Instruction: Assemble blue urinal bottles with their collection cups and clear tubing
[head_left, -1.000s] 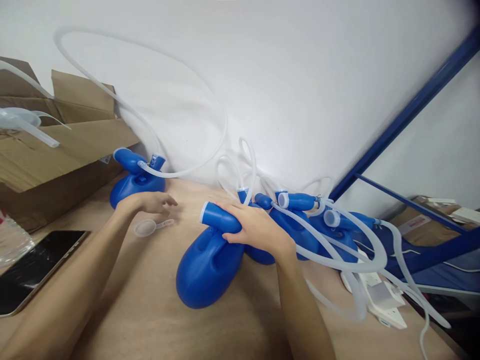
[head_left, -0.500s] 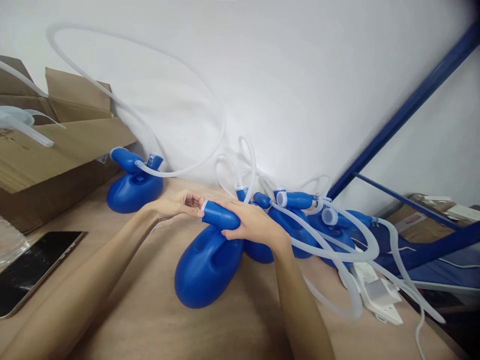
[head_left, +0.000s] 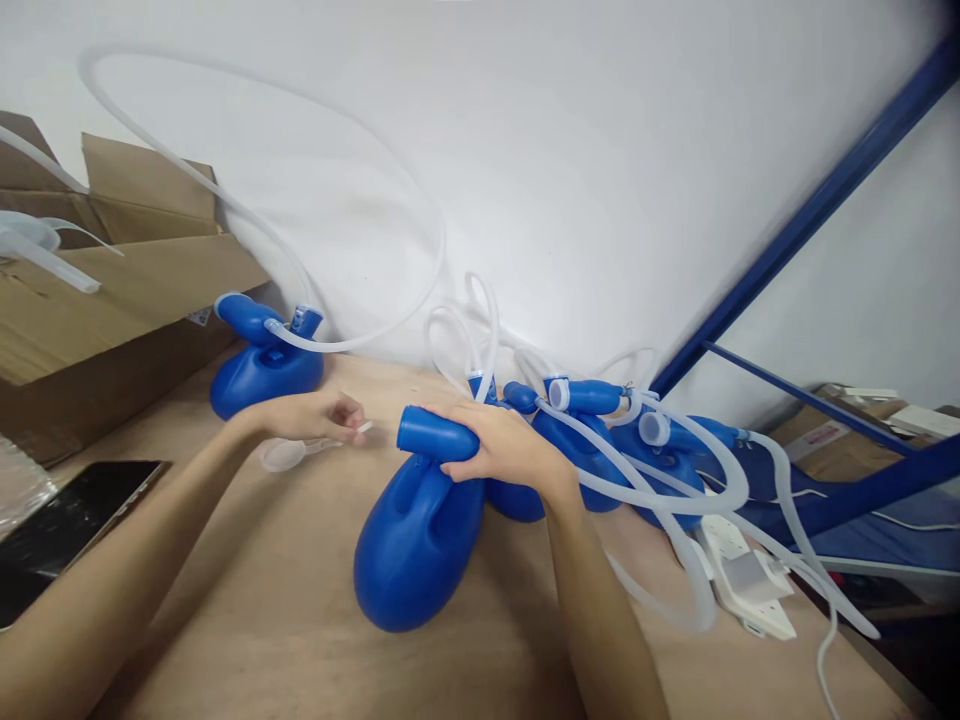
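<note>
My right hand (head_left: 499,440) is closed around the neck of a blue plastic urinal bottle (head_left: 420,550), which tilts above the wooden table. The neck's open end points left with no white ring on it. To the left of that end, my left hand (head_left: 330,418) is closed, pinching a small white piece between thumb and fingers. Below this hand shows a translucent round cap (head_left: 281,457) with a strap running towards the fingers; whether it joins the white piece is hidden.
Several blue bottles (head_left: 577,440) with pale hoses stand at the right, near a white power strip (head_left: 750,580). Another blue bottle (head_left: 266,375) with a looped hose is at the back left, beside an open cardboard box (head_left: 135,300). A phone (head_left: 75,530) lies left.
My left hand has moved left, away from the bottle's neck. The white rim has come off the neck, and the translucent cap now shows below my left hand. My right hand keeps its hold.
</note>
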